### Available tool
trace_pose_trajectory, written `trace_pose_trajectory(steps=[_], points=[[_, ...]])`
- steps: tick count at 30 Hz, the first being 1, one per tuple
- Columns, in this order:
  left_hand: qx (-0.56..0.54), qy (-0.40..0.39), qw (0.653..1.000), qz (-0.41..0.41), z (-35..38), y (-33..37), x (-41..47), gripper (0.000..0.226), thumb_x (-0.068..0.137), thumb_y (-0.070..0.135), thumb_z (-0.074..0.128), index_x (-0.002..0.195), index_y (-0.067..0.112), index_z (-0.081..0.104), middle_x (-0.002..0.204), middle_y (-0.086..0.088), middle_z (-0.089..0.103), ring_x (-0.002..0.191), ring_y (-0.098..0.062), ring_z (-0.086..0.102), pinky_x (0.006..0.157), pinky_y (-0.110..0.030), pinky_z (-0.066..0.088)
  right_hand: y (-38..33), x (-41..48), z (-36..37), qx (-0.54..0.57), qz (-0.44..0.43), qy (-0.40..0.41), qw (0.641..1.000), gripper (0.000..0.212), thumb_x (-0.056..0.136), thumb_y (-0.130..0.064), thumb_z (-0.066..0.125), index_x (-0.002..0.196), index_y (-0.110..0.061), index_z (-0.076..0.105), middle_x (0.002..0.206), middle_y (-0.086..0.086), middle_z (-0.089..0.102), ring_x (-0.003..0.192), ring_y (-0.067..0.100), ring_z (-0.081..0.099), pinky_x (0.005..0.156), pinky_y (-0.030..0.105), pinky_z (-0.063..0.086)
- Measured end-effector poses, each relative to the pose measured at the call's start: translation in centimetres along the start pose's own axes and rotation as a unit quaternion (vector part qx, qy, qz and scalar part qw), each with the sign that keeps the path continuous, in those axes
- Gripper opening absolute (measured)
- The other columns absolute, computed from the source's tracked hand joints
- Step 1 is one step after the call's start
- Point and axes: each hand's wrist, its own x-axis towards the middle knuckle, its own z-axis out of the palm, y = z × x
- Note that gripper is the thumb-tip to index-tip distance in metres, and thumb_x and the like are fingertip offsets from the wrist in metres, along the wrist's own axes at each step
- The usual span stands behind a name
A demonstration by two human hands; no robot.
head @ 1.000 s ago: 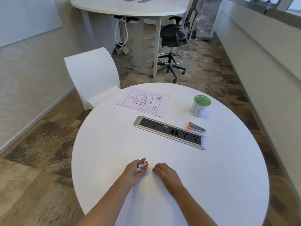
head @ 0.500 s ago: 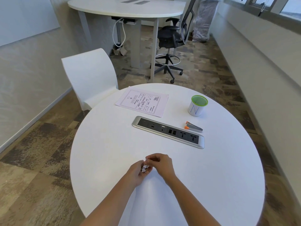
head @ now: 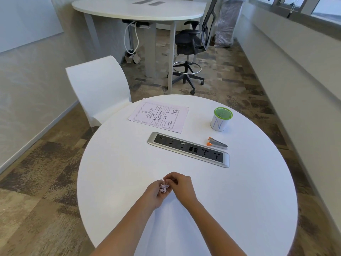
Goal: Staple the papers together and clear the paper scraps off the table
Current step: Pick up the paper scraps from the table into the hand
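Observation:
Crumpled white paper scraps point(head: 164, 187) lie in the cupped palm of my left hand point(head: 154, 193), just above the near part of the round white table point(head: 118, 172). My right hand point(head: 181, 185) is pressed against the left one, its fingertips pinched at the scraps. The printed papers point(head: 159, 116) lie flat at the far left of the table. A grey stapler with orange ends point(head: 217, 143) rests at the right, behind the socket strip. A white cup with a green rim point(head: 221, 119) stands at the far right.
A silver and black socket strip point(head: 188, 148) is set into the table's middle. A white chair point(head: 97, 89) stands at the far left edge. Farther back are a second white table point(head: 140, 10) and a black office chair point(head: 190, 45).
My right hand has moved left from the table top to meet the left hand and now pinches at the scraps there. The view has shifted slightly.

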Motion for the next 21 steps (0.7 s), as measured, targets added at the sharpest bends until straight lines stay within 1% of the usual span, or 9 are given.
trace_pose_trajectory(steps=[4,6,7,9,11,14,16,18,21], points=[[-0.018,-0.009,1.000,-0.001,0.0,0.2,0.1,0.022,0.095,-0.003,0.035,0.081,-0.002,0.053,0.081,-0.017,0.056,0.072,-0.025,0.056,0.051,-0.029,0.059,0.3,0.1,-0.4,0.028,0.000,0.001,1.000,0.025,0.080,0.005,0.056,0.080,-0.016,0.070,0.078,-0.002,0.070,0.077,0.008,0.066,0.070,0.013,0.051],[-0.024,-0.010,1.000,-0.003,-0.1,0.1,0.2,0.025,0.099,0.004,0.034,0.090,-0.006,0.054,0.088,-0.018,0.058,0.074,-0.025,0.057,0.059,-0.033,0.060,0.6,0.2,-0.6,0.055,0.010,0.037,0.998,0.023,0.079,0.005,0.059,0.080,-0.015,0.070,0.080,-0.002,0.071,0.076,0.006,0.066,0.070,0.011,0.050],[-0.026,-0.009,1.000,-0.003,-0.2,0.1,0.3,0.027,0.100,0.006,0.033,0.094,-0.008,0.055,0.092,-0.018,0.059,0.075,-0.024,0.057,0.057,-0.031,0.060,0.9,0.3,-0.8,0.054,0.017,0.060,0.997,0.022,0.081,0.003,0.059,0.082,-0.015,0.070,0.083,-0.003,0.071,0.077,0.006,0.065,0.071,0.011,0.050],[-0.032,-0.007,0.999,0.000,-0.2,0.2,0.4,0.031,0.101,0.007,0.031,0.095,-0.010,0.056,0.096,-0.017,0.059,0.076,-0.023,0.057,0.046,-0.027,0.057,2.2,0.2,-1.0,-0.004,0.029,0.097,0.995,0.022,0.087,0.000,0.055,0.090,-0.015,0.071,0.093,-0.003,0.070,0.085,0.009,0.064,0.076,0.013,0.047],[-0.039,-0.003,0.999,0.004,-0.4,0.3,0.6,0.033,0.100,0.004,0.030,0.084,-0.008,0.055,0.098,-0.014,0.058,0.076,-0.024,0.057,0.045,-0.027,0.055,3.8,-0.3,-1.2,-0.125,0.039,0.103,0.986,0.029,0.090,0.002,0.046,0.105,-0.011,0.068,0.106,0.000,0.066,0.099,0.016,0.061,0.083,0.018,0.045],[-0.044,-0.004,0.999,0.000,-0.5,0.4,0.6,0.033,0.098,-0.001,0.028,0.079,-0.004,0.056,0.091,-0.013,0.058,0.074,-0.025,0.055,0.043,-0.026,0.055,5.7,-1.5,-0.4,-0.269,0.032,0.078,0.960,0.039,0.084,0.009,0.041,0.114,-0.006,0.059,0.115,0.006,0.057,0.105,0.021,0.053,0.078,0.024,0.044],[-0.046,-0.003,0.999,-0.004,-0.7,0.3,0.7,0.033,0.097,-0.002,0.028,0.080,-0.004,0.056,0.089,-0.012,0.058,0.074,-0.024,0.055,0.043,-0.026,0.055,5.7,-2.2,0.5,-0.302,0.022,0.057,0.951,0.038,0.081,0.009,0.041,0.112,-0.007,0.057,0.114,0.005,0.053,0.102,0.020,0.051,0.070,0.025,0.043],[-0.042,-0.001,0.999,-0.005,-0.7,0.2,0.8,0.031,0.097,-0.003,0.027,0.088,-0.006,0.056,0.088,-0.013,0.057,0.075,-0.024,0.055,0.044,-0.024,0.055,5.3,-2.5,1.4,-0.310,0.011,0.028,0.950,0.035,0.081,0.008,0.040,0.108,-0.007,0.057,0.111,0.005,0.052,0.097,0.019,0.049,0.064,0.025,0.037],[-0.034,-0.002,0.999,-0.002,-0.6,0.2,0.8,0.028,0.098,-0.002,0.026,0.103,-0.006,0.053,0.086,-0.014,0.056,0.074,-0.023,0.054,0.044,-0.024,0.054,4.7,-2.3,1.7,-0.266,0.020,0.012,0.964,0.024,0.086,0.000,0.042,0.099,-0.005,0.061,0.106,0.007,0.055,0.088,0.017,0.049,0.066,0.026,0.038]])
